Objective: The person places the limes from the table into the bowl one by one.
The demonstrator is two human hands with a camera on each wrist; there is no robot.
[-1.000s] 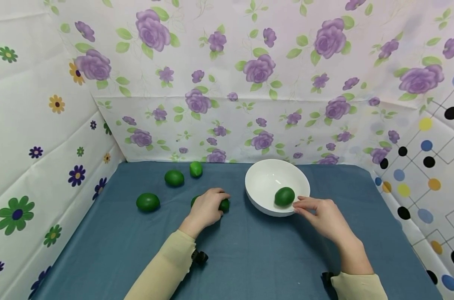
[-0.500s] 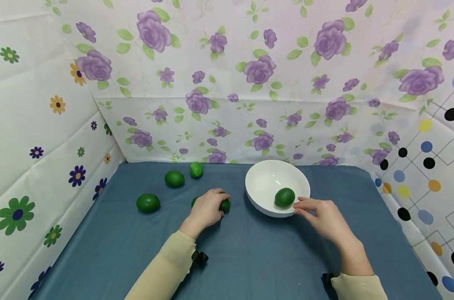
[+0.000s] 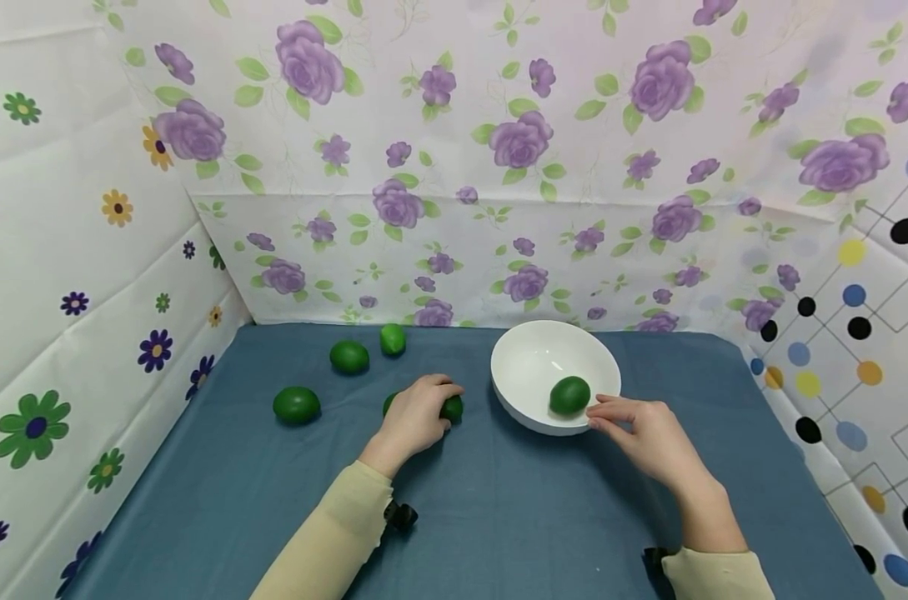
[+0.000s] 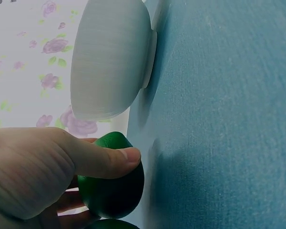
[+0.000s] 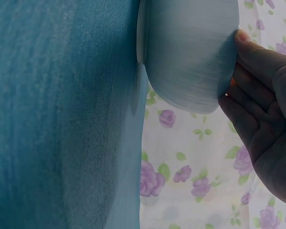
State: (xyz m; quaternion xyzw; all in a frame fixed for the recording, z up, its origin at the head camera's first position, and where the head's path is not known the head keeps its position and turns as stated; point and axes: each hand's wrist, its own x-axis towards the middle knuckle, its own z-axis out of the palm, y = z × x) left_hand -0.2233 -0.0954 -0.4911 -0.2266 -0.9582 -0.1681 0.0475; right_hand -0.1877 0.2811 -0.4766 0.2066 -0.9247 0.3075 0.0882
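Observation:
My left hand (image 3: 413, 413) grips a dark green lime (image 4: 113, 193), thumb on one side and fingers on the other, close over the cloth left of the bowl. Another green lime (image 3: 389, 402) shows partly from behind that hand. At the near right edge of the white bowl (image 3: 515, 367), my right hand (image 3: 652, 435) pinches the rim; in the right wrist view its thumb and fingertips lie at the rim. Inside the bowl rests one lime (image 3: 569, 395), toward the near side.
Three more limes lie to the left: one dark lime (image 3: 297, 406) farthest left, a second dark lime (image 3: 349, 357) behind it, and a smaller, brighter lime (image 3: 392, 340) near the back edge. Blue cloth (image 3: 514, 517) covers the table. Flowered sheets (image 3: 454, 233) stand behind it.
The left hand and its lime have shifted very slightly to the right. The right hand stays at the bowl's rim, and the bowl has not moved.

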